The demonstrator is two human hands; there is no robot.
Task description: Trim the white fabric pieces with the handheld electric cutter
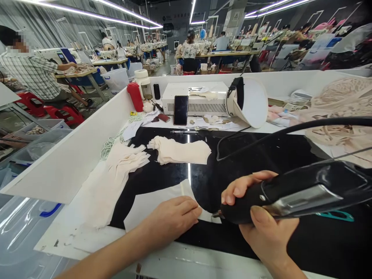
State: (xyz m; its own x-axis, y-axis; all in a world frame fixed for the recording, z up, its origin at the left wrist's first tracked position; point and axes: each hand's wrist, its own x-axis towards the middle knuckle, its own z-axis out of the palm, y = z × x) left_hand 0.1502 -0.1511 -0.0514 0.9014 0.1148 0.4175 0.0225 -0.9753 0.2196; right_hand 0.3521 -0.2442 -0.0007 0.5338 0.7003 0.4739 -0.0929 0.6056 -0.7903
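My right hand (267, 221) is wrapped around a black corded handheld power tool (305, 190) with a small metal tip. The tip meets the right end of a white pattern piece (154, 203) lying on the black work surface (241, 182). With fingers together and lying flat, my left hand (177, 215) presses down on that piece just left of the tip; whatever is under the palm is hidden. Behind it rests a stack of cream fabric pieces (183, 150). Another pile of cream pieces (116, 174) spreads to the left.
A black cord (279, 133) arcs over the right side. At the back stand a white vented box (168, 102), a phone (181, 110), a white visor (255, 100) and a red cup (135, 97). Teal-handled scissors (338, 215) lie partly under the tool. Low white walls (87, 135) edge the table.
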